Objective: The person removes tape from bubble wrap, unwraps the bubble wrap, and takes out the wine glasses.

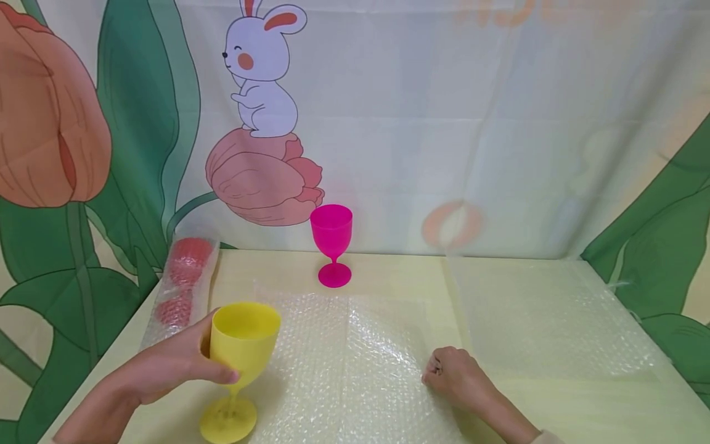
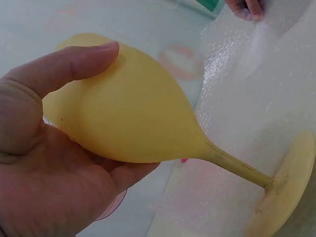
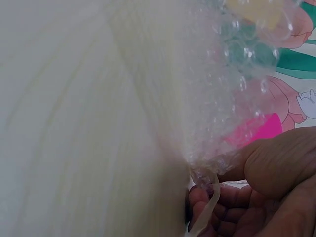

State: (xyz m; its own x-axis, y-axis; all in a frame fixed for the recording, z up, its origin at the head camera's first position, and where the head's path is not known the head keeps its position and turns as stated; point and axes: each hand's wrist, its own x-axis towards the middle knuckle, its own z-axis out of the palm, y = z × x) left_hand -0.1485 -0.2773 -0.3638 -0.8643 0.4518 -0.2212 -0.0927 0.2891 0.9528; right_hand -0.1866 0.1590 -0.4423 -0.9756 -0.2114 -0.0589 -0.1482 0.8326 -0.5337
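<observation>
My left hand (image 1: 166, 367) grips a yellow goblet (image 1: 244, 354) round its bowl, thumb across the near side. The goblet is upright at the front left, its stem and foot uncovered; whether the foot touches the table I cannot tell. A sheet of clear bubble wrap (image 1: 338, 364) lies in the middle of the table, beside the goblet. At that sheet's right side, my right hand (image 1: 463, 379) pinches its edge between thumb and curled fingers, and the right wrist view shows the gathered wrap (image 3: 207, 173) there.
A pink goblet (image 1: 331, 231) stands upright at the back, beyond the sheet. On the left lies a red object (image 1: 188, 265) wrapped in bubble wrap. Another clear bubble-wrap sheet (image 1: 560, 327) covers the table's right part. A printed curtain (image 1: 399, 123) hangs behind the table.
</observation>
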